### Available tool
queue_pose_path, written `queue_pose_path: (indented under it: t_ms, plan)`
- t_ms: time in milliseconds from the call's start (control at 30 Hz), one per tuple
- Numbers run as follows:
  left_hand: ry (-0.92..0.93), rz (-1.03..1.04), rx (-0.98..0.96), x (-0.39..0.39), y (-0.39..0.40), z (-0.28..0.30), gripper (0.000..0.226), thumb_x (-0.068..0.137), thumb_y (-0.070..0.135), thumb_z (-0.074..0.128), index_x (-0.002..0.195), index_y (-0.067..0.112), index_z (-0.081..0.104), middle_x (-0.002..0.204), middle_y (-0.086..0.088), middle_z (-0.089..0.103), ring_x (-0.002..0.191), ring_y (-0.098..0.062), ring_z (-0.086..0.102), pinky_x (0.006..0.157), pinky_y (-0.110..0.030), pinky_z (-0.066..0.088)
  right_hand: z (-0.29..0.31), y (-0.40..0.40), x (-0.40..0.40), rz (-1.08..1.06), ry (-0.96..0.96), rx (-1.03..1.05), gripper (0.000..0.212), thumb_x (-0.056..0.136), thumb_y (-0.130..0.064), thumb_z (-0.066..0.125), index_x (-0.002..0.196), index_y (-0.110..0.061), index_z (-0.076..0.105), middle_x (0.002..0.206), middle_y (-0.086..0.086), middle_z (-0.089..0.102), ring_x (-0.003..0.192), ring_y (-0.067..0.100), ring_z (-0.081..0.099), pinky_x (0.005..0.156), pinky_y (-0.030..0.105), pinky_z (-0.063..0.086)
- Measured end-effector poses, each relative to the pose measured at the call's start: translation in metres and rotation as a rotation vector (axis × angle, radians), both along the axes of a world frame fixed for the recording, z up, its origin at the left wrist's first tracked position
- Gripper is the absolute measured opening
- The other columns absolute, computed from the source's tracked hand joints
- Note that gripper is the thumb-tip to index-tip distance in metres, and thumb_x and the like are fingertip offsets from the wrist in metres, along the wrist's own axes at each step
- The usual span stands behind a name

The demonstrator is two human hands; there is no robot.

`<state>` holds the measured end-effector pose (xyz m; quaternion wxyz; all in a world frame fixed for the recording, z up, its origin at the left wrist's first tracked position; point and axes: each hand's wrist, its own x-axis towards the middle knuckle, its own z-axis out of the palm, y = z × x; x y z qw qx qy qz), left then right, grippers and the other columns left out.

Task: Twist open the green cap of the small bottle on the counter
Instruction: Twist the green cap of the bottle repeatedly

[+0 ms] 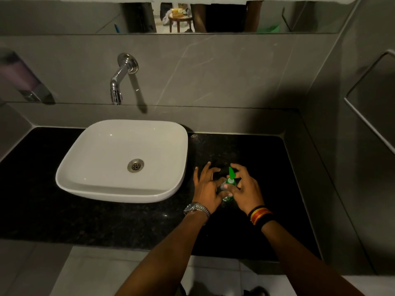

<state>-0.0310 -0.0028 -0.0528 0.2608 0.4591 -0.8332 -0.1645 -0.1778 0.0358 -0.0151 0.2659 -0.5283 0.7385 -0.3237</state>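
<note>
Over the dark table (106,221), right of the white sink (121,161), the left hand (206,186) pinches a small bottle (228,190) with fingers spread; the right hand (248,190) pinches its green cap (231,173).

A white, rounded-square ceramic basin (121,161) with a round metal drain (135,165) is set on the black speckled stone table (85,216). A chrome wall-mounted tap (119,79) is fixed above it on the grey tiled wall (213,71), beneath a mirror strip (192,16).
</note>
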Motion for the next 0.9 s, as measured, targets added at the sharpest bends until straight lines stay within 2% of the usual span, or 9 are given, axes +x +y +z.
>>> queue_pose_path:
  t_ms: [100,267,300,400,467,533,600,767,900]
  plan:
    - [0.02,0.024,-0.001,-0.002,0.001,-0.003,0.033,0.078,0.034,0.079,0.109,0.021,0.076,0.141,-0.001,0.054,0.151,-0.027,0.02,0.123,-0.053,-0.008,0.0,0.003,0.004,-0.019,0.018,-0.025,0.062,0.078,-0.029,0.076,0.13,-0.035,0.042,0.117,-0.001,0.061,0.088,0.012,0.057,0.073,0.027,0.048]
    - [0.012,0.016,0.001,-0.001,-0.001,-0.002,0.033,0.08,0.038,0.075,0.109,0.022,0.077,0.142,-0.002,0.054,0.151,-0.028,0.021,0.122,-0.057,-0.004,0.022,0.003,-0.01,0.146,-0.008,-0.016,0.106,0.071,-0.033,0.083,0.147,-0.05,0.01,0.132,-0.013,0.047,0.097,0.011,0.062,0.079,0.034,0.057]
    - [0.008,0.013,0.002,-0.001,-0.001,-0.001,0.034,0.08,0.041,0.075,0.11,0.023,0.076,0.142,-0.003,0.053,0.151,-0.029,0.022,0.122,-0.058,-0.003,0.031,0.002,-0.014,0.226,0.114,-0.042,0.099,0.071,-0.036,0.081,0.145,-0.052,0.018,0.144,-0.012,0.037,0.105,0.012,0.059,0.081,0.034,0.057]
    - [-0.019,0.006,0.011,-0.001,-0.002,0.001,0.042,0.08,0.053,0.073,0.114,0.028,0.074,0.144,-0.001,0.051,0.151,-0.026,0.02,0.122,-0.056,-0.007,0.06,-0.004,-0.028,0.398,0.531,-0.107,0.045,0.081,-0.038,0.071,0.123,-0.041,0.058,0.159,-0.006,0.017,0.125,0.019,0.044,0.092,0.035,0.051]
    - [-0.015,-0.004,0.018,0.0,-0.003,0.001,0.043,0.08,0.057,0.072,0.112,0.028,0.075,0.144,0.0,0.051,0.151,-0.025,0.019,0.122,-0.057,-0.007,0.077,-0.008,-0.032,0.423,0.658,-0.08,0.023,0.086,-0.037,0.064,0.107,-0.033,0.069,0.155,-0.005,0.029,0.121,0.018,0.044,0.091,0.035,0.049]
    - [-0.011,-0.001,0.025,0.0,-0.004,0.002,0.044,0.079,0.059,0.072,0.108,0.027,0.076,0.142,-0.001,0.052,0.15,-0.026,0.021,0.122,-0.058,-0.005,0.085,-0.011,-0.032,0.417,0.709,-0.003,0.018,0.088,-0.037,0.061,0.095,-0.026,0.074,0.141,-0.005,0.047,0.117,0.018,0.045,0.091,0.037,0.047]
    - [-0.014,-0.002,0.024,0.0,-0.004,0.001,0.044,0.079,0.059,0.072,0.108,0.026,0.076,0.141,-0.001,0.053,0.15,-0.026,0.021,0.122,-0.06,-0.004,0.088,-0.014,-0.029,0.333,0.598,0.092,0.019,0.084,-0.035,0.068,0.085,-0.017,0.075,0.123,-0.001,0.06,0.109,0.018,0.052,0.09,0.037,0.048]
    - [-0.015,0.0,0.036,0.0,-0.006,0.001,0.045,0.08,0.058,0.071,0.108,0.024,0.077,0.141,-0.001,0.053,0.151,-0.027,0.02,0.122,-0.058,-0.006,0.081,-0.014,-0.023,0.004,-0.088,0.308,0.024,0.075,-0.023,0.082,0.086,-0.003,0.077,0.09,0.01,0.074,0.084,0.021,0.066,0.081,0.033,0.052]
    - [-0.032,-0.002,0.038,0.0,-0.006,0.001,0.043,0.079,0.056,0.074,0.109,0.025,0.077,0.142,-0.001,0.052,0.151,-0.026,0.019,0.122,-0.055,-0.009,0.073,-0.008,-0.013,-0.109,-0.204,0.333,0.019,0.079,-0.023,0.079,0.083,-0.004,0.077,0.077,0.007,0.071,0.07,0.017,0.061,0.06,0.024,0.046]
